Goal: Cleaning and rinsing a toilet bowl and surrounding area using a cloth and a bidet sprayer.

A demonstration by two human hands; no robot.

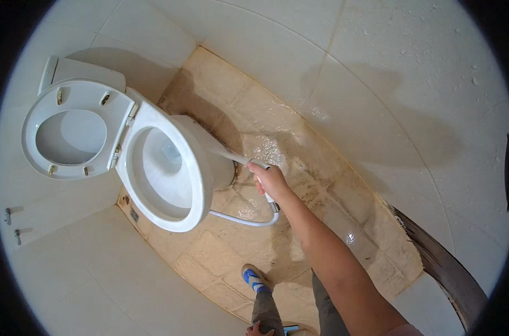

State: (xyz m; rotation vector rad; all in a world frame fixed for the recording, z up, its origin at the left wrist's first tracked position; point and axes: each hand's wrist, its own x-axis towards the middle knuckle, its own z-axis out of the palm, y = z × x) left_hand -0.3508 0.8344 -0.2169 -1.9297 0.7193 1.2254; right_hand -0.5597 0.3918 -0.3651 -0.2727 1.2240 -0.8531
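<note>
My right hand (pixel 271 180) grips a white handheld bidet sprayer (pixel 270 196) above the tiled floor. A pale stream of water (pixel 233 156) leaves its head towards the side of the toilet's base. From the handle's metal end, a white hose (pixel 246 222) curves back behind the bowl. The white ceramic toilet (pixel 202 168) stands to the left, its seat and lid (pixel 74 130) raised against the cistern (pixel 88 73). At the bottom edge, my left hand (pixel 259 329), partly cut off, rests on my trouser leg with its fingers apart.
Wet, brown-stained beige tiles (pixel 220 252) cover the floor. A floor drain (pixel 134 215) lies beside the toilet. Two taps (pixel 17 237) project from the left wall. A worn dark door frame (pixel 439 260) is at right. A blue-edged tool (pixel 291 329), partly hidden, lies near my feet.
</note>
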